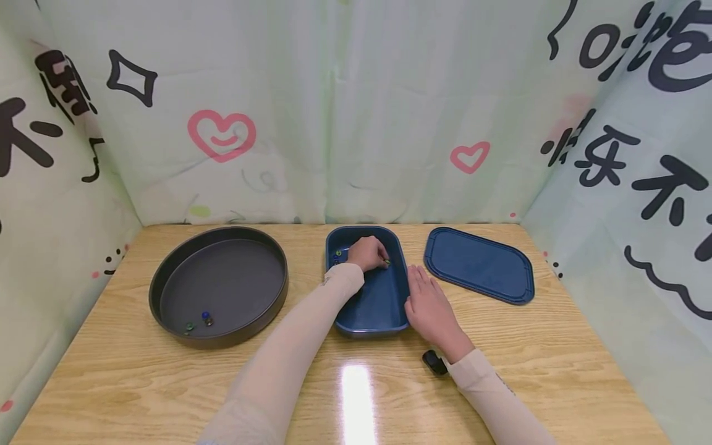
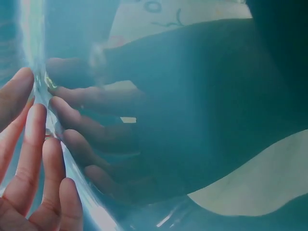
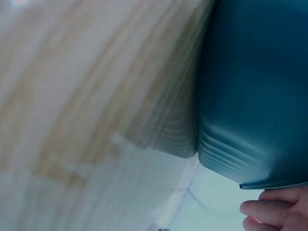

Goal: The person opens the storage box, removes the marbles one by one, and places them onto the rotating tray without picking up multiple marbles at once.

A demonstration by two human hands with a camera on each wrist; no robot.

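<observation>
My left hand [image 1: 367, 252] reaches down into a deep blue bin [image 1: 371, 309], its fingertips at the right inner wall. A small yellow-green marble [image 1: 387, 262] lies right at those fingertips. In the left wrist view the fingers [image 2: 33, 139] extend toward the base of the glossy wall, which mirrors them, with the greenish marble [image 2: 50, 82] just past the thumb tip. Several marbles [image 1: 337, 254] sit at the bin's left side, partly hidden by the hand. My right hand [image 1: 431, 306] rests with straight fingers along the bin's outer right side, fingertips near its rim [image 3: 274, 186].
At the left stands a round dark pan [image 1: 222, 278] holding several marbles [image 1: 207, 319] near its front. A flat blue lid [image 1: 478, 264] lies to the right of the bin. The black object [image 1: 434, 362] sits at the right wrist. Printed curtains [image 1: 334, 123] enclose the wooden table [image 1: 167, 383].
</observation>
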